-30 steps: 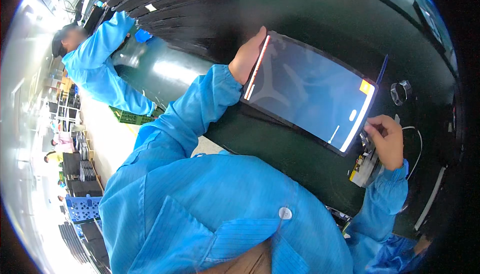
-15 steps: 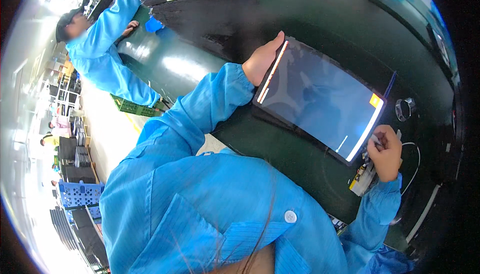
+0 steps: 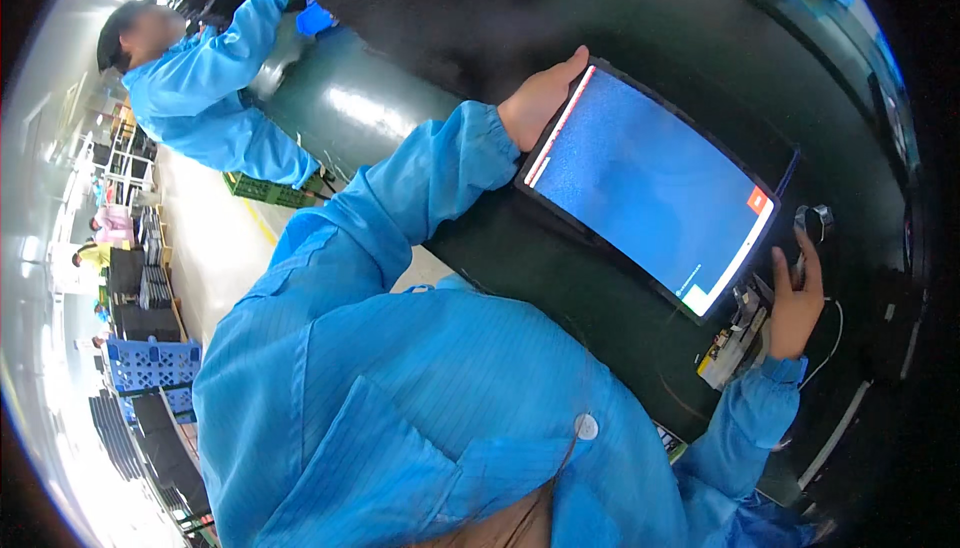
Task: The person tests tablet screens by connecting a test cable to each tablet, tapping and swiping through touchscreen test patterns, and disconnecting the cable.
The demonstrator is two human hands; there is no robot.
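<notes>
A lit display panel (image 3: 650, 188) with a black frame lies tilted across the dark green work surface, its screen mostly blue with a white band along the right edge. My left hand (image 3: 541, 103) grips its left edge, with the fingers partly hidden behind it. Off the panel's lower right corner, my right hand (image 3: 795, 303) is open, with fingers spread and pointing away from me. Beside that hand sits a small test fixture (image 3: 735, 343) with a circuit board and yellow parts. A thin white cable (image 3: 838, 333) curves to the right of my wrist.
A shiny ring-shaped roll (image 3: 815, 220) stands beyond my right fingertips. At the far left, a co-worker in blue (image 3: 200, 88) reaches over the green work surface (image 3: 480, 238). A green crate (image 3: 265, 191) and a blue crate (image 3: 155, 366) stand on that side.
My right hand has gone from a pinch at the panel's edge to spread fingers. The screen has turned from dull grey-blue to brighter blue, and its corner patch from orange to red.
</notes>
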